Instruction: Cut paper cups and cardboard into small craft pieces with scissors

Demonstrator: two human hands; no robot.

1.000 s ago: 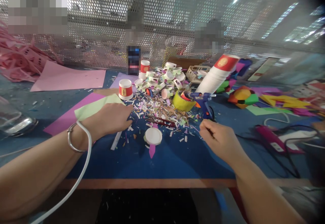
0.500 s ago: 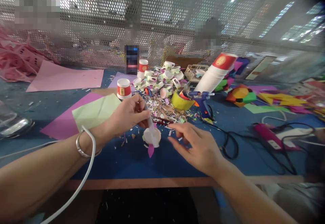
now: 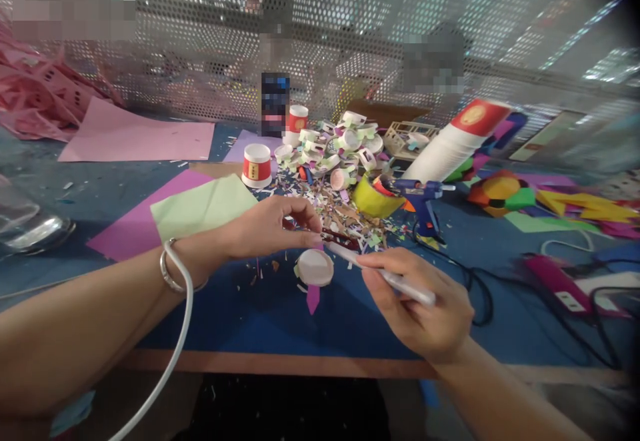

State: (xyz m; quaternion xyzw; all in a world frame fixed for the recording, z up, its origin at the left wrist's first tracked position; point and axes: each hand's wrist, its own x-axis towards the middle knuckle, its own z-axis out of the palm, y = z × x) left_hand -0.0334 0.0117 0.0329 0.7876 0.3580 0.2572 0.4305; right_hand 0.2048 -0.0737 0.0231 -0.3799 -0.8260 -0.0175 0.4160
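Note:
My right hand (image 3: 420, 298) is closed round a slim white pen-like stick (image 3: 405, 286), which slants up and left from the palm. At its far end, the thumb and forefinger of my left hand (image 3: 280, 226) are pinched together, seemingly on the tip. Below this lies a small round white paper-cup base (image 3: 315, 268), with a pointed purple paper strip (image 3: 313, 300) sticking out toward me and a bit of pale green at its side. A dark red slim tool (image 3: 341, 238) lies among scraps behind the stick.
Behind are paper scraps (image 3: 345, 204), a heap of cut cup pieces (image 3: 350, 140), a red-and-white cup (image 3: 257, 166), a yellow tape-like ring (image 3: 375, 200), a blue glue gun (image 3: 425, 204) and stacked cups (image 3: 457, 138). Coloured sheets (image 3: 200, 208) lie left; a magenta power strip (image 3: 555, 284) and cables right.
The white stick has passed from my left hand into my right and now points up-left. My right hand has closed round it. The view has shifted slightly left.

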